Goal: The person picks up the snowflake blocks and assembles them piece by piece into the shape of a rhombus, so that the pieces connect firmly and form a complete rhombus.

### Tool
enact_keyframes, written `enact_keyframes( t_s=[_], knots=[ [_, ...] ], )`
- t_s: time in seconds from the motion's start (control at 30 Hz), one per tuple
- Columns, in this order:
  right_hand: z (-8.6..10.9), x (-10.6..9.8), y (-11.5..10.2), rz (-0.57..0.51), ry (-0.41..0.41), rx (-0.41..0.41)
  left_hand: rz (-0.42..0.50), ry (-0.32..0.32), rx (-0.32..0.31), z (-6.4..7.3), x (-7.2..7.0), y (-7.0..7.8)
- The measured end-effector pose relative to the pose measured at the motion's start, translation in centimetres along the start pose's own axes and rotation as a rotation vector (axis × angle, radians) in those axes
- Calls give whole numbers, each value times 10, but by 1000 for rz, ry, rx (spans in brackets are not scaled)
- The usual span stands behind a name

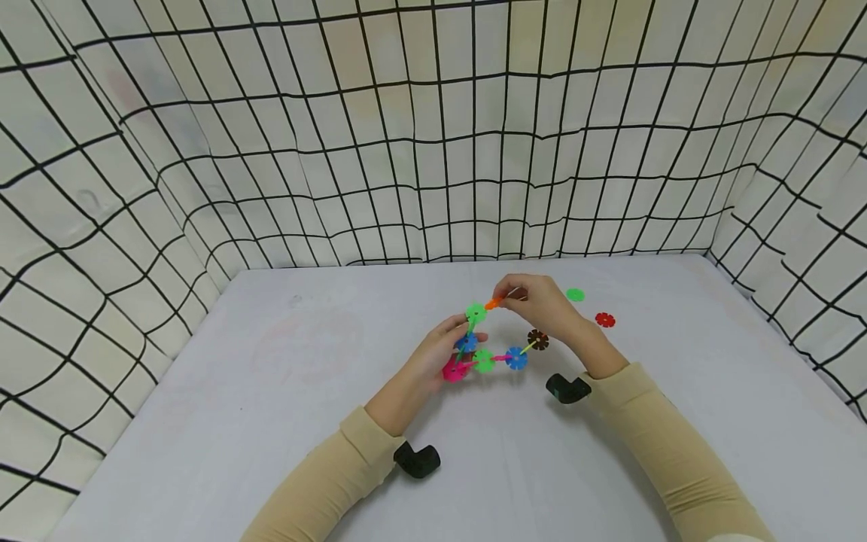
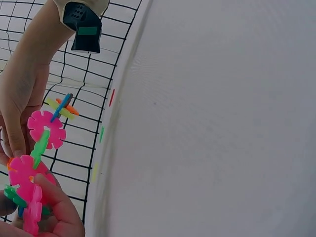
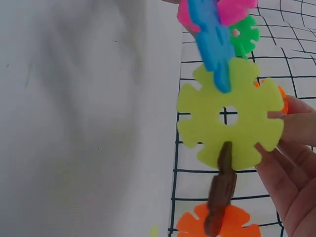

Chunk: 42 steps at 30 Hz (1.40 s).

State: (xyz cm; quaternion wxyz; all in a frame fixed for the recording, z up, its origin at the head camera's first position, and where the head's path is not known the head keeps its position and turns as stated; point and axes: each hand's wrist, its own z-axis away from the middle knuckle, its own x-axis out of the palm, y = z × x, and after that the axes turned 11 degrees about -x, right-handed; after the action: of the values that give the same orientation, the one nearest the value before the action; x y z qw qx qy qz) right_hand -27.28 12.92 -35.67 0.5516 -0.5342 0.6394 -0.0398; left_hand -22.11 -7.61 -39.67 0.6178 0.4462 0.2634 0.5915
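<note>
A bent chain of slotted, flower-shaped plastic discs hangs between the two hands. My left hand [image 1: 430, 357] grips it near a pink disc [image 1: 454, 369] and a blue disc [image 1: 466, 342]. At the chain's far end, my right hand [image 1: 538, 301] pinches an orange disc [image 1: 494, 303] at the edge of a green disc [image 1: 476, 313]. The other branch runs right through another green disc [image 1: 484, 360] and a blue disc [image 1: 516, 358] to a brown disc [image 1: 538, 339]. In the right wrist view, a yellow disc [image 3: 197, 128] fills the middle, joined to the brown one.
Beyond the right forearm, a loose green disc [image 1: 575, 295] and a red disc [image 1: 605, 320] lie on the white table [image 1: 271, 391]. Black-gridded white walls [image 1: 447, 165] rise at the back and sides. Black wrist devices [image 1: 417, 461] stick out from both sleeves.
</note>
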Motion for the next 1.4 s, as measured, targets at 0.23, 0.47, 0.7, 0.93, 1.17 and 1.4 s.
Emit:
enact_keyframes(
  t_s=[0.23,0.47,0.7,0.93,1.17,1.4],
  knots=[
    [1,0,0,-12,-8,6,15,-3,-6,0,1,-1],
    [2,3,2,-20,-29,-49,14,-49,-22,0,0,-2],
    [0,3,-1,-52,-55,-97,-34,-97,-26,0,-2,-2],
    [0,5,0,-80,-34,-165,-68,-128,-38,3,-3,0],
    [1,8,4,-91,-3,-254,-54,-150,-66,4,-2,2],
    [0,7,1,-67,-69,-221,9,-130,-67,1,0,-1]
  ],
)
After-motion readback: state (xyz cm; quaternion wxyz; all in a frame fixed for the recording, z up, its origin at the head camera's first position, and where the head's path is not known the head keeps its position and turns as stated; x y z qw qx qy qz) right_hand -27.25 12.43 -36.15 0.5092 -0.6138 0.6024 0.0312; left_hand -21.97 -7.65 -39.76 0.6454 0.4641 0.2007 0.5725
